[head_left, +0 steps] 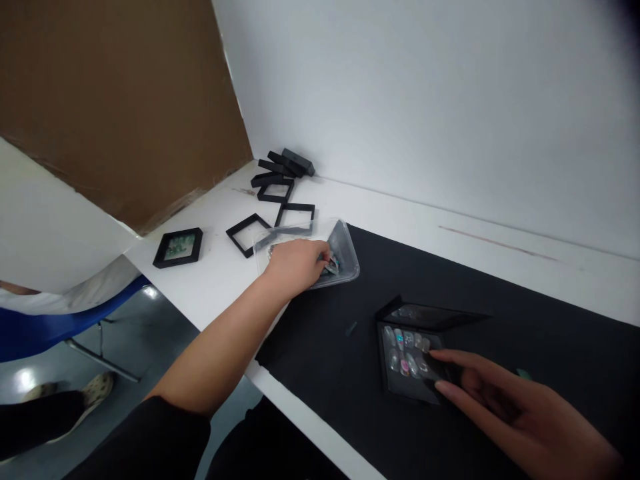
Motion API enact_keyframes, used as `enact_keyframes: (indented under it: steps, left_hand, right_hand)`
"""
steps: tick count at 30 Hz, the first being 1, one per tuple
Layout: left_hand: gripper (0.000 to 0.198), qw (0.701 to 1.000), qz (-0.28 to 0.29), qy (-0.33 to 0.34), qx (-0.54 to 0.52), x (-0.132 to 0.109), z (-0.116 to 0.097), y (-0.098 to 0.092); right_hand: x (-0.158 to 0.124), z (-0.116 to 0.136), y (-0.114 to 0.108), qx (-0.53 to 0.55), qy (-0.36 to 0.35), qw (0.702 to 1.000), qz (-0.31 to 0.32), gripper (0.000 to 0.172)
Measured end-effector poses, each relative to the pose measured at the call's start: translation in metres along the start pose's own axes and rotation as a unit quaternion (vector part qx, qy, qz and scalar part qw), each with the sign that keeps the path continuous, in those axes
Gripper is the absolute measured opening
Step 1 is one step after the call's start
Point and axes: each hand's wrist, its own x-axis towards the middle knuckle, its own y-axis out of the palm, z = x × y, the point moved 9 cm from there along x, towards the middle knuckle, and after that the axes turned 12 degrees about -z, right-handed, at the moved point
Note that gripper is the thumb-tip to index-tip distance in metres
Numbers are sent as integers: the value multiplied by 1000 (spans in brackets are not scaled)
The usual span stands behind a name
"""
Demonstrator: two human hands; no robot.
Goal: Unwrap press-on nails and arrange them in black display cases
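Observation:
My left hand reaches into a clear plastic tray on the white table, its fingers pinched together on small pieces I cannot make out. My right hand rests with fingers stretched out on the lower right corner of an open black frame case that lies on a black mat. Several decorated press-on nails lie in rows inside the case. Its lid stands propped open behind it.
Several empty black square frames lie scattered and stacked towards the back corner of the white table. A closed frame with greenish nails sits near the table's left edge. A brown board leans at the left. A blue chair and another person's shoe are below.

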Motion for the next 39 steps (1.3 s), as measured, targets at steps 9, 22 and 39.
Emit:
enact_keyframes:
  steps: [9, 22, 39]
  left_hand:
    - [26, 1000, -16, 5, 8, -3, 2, -4]
    - [22, 998, 41, 18, -42, -3, 2, 1]
    - [23, 991, -105, 81, -36, -7, -13, -30]
  right_hand:
    - [-4, -4, 1, -1, 20, 1000, 4, 49]
    - [-3, -10, 1, -10, 12, 1000, -6, 43]
    - [-3, -10, 3, 10, 29, 1000, 3, 46]
